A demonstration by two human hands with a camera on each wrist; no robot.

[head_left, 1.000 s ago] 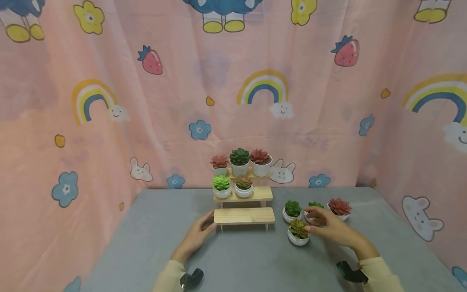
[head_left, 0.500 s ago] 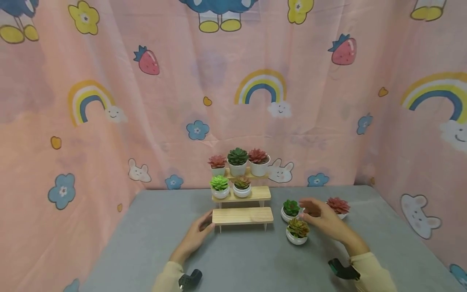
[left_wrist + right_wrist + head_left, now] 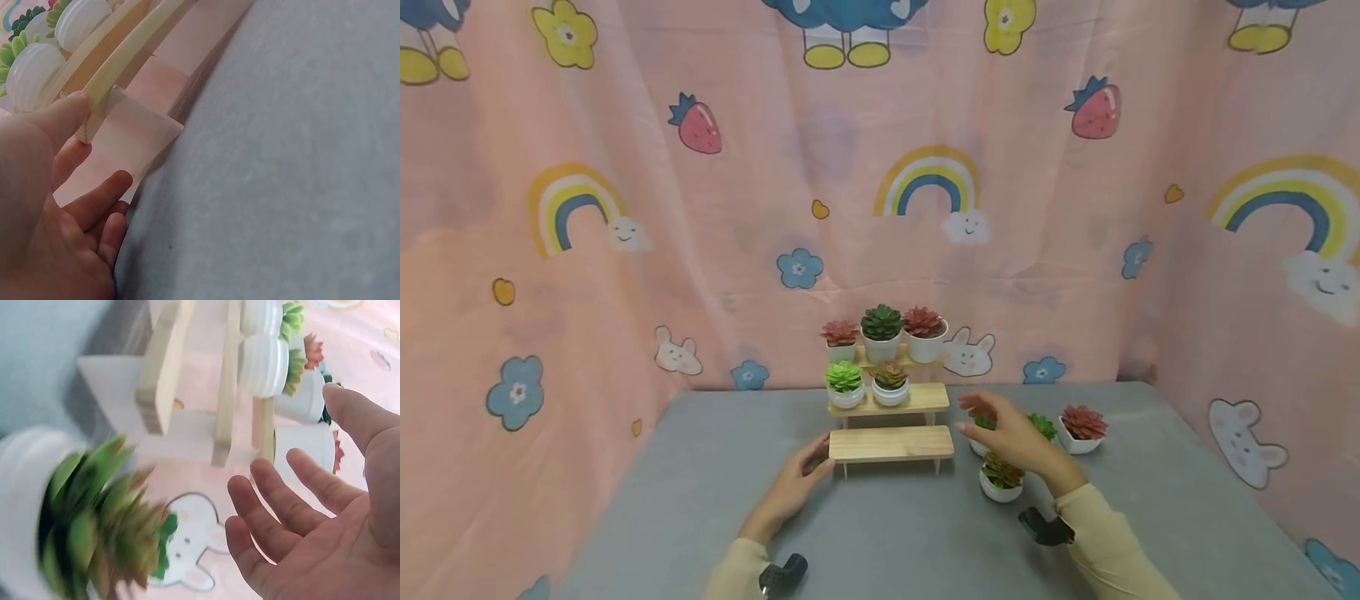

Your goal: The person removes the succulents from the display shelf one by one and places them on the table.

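A three-tier wooden plant stand (image 3: 891, 444) stands on the grey table. My left hand (image 3: 793, 483) pinches the left end of its lowest board (image 3: 119, 65), thumb over the end and index finger beneath. Three potted succulents line the top tier, among them a dark green one (image 3: 882, 332). The middle tier bears a bright green succulent (image 3: 845, 385) and a reddish-green one (image 3: 891, 385). My right hand (image 3: 1011, 433) holds nothing, its fingers spread and relaxed, above the loose pots right of the stand. It partly hides them in the head view.
A yellow-green succulent (image 3: 1001, 482) in a white pot sits nearest on the right, also large in the right wrist view. Behind are green succulents (image 3: 1042, 427) and a red succulent (image 3: 1082, 427). A pink printed curtain (image 3: 737, 275) hangs behind the table.
My right hand has moved left from the loose pots toward the stand, uncovering the green succulent at the back. My left hand keeps its grip on the board. The head view has shifted slightly.
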